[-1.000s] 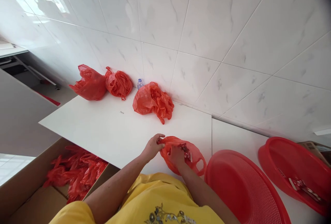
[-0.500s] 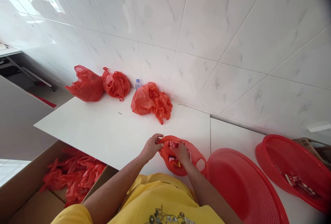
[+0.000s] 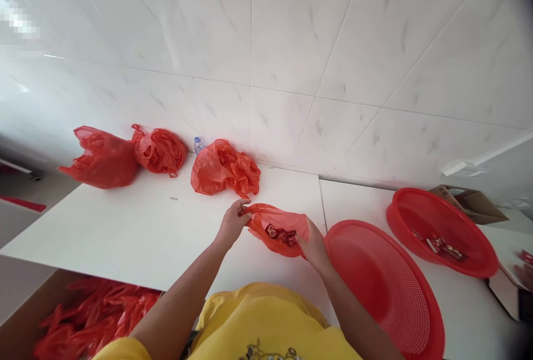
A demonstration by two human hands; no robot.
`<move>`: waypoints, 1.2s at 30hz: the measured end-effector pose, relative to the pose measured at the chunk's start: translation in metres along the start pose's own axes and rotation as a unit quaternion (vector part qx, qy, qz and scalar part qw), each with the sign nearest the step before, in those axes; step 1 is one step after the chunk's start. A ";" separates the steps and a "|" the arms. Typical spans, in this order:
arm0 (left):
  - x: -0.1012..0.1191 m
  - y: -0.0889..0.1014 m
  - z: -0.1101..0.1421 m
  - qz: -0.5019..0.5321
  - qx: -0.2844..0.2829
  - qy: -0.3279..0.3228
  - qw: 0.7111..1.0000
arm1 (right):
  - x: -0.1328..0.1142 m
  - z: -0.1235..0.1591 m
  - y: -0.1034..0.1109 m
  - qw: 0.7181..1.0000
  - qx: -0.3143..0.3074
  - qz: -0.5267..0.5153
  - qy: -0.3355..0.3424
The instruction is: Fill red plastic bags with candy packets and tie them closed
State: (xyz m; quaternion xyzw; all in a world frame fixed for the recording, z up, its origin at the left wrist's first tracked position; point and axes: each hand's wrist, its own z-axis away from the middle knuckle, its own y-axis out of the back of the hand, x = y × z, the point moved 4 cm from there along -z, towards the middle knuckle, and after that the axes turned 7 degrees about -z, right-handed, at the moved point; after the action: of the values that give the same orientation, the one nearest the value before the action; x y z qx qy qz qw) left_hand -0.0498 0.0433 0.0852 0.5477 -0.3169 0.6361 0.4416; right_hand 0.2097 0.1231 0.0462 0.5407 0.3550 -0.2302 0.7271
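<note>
A red plastic bag (image 3: 277,213) lies with its mouth spread between my two hands, near the front of the white table. Inside it are several small red-wrapped packets (image 3: 281,234). My left hand (image 3: 234,222) pinches the bag's left rim between thumb and fingers. On the opposite side, my right hand (image 3: 313,246) grips the right rim, its fingertips partly hidden by the film. Just right of that hand stands a large red perforated plastic basket (image 3: 375,282).
Three filled red bags (image 3: 108,157) sit along the tiled wall, with a clear bottle (image 3: 199,145) behind. A second red basket (image 3: 445,232) holds several packets, near a cardboard box (image 3: 478,204). Loose red bags (image 3: 100,310) fill a carton at lower left. Another person's hand (image 3: 523,272) shows at far right.
My right hand has moved from the packets inside the bag to its right rim. My left hand still holds the left rim. The view has swung right.
</note>
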 end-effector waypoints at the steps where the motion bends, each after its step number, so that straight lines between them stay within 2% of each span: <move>1: 0.005 -0.001 0.000 0.000 -0.001 -0.007 1.000 | -0.004 -0.001 0.005 1.000 0.010 -0.008 0.012; 4: 0.009 0.001 0.004 -0.016 -0.006 -0.009 1.000 | -0.012 0.002 0.014 0.999 0.003 -0.043 0.029; 8: -0.008 0.008 0.013 -0.057 -0.002 0.022 0.998 | -0.016 0.025 0.011 0.994 -0.025 -0.094 0.047; 12: -0.022 0.014 0.022 -0.067 0.018 0.036 0.997 | -0.009 0.060 -0.007 0.988 -0.074 -0.125 0.043; 18: -0.026 0.014 0.027 -0.071 0.036 0.058 0.995 | 0.016 0.093 -0.042 0.975 -0.183 -0.117 -0.038; 22: -0.024 0.011 0.027 -0.068 0.032 0.064 0.995 | 0.018 0.093 -0.045 0.974 -0.202 -0.099 -0.029; 27: -0.020 0.007 0.028 -0.050 -0.001 0.060 0.997 | 0.009 0.084 -0.037 0.977 -0.193 -0.083 -0.024; 32: -0.020 0.012 0.027 -0.077 0.032 0.080 0.993 | 0.004 0.065 -0.024 0.978 -0.195 -0.072 -0.023; 36: -0.020 0.013 0.026 -0.086 0.044 0.087 0.991 | 0.019 0.060 -0.013 0.978 -0.203 -0.044 -0.033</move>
State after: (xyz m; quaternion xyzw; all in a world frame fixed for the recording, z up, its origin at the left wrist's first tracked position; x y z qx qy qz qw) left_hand -0.0504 0.0104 0.0716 0.5343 -0.2005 0.6547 0.4957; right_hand 0.2278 0.0633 0.0334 0.3579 0.3938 -0.2031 0.8219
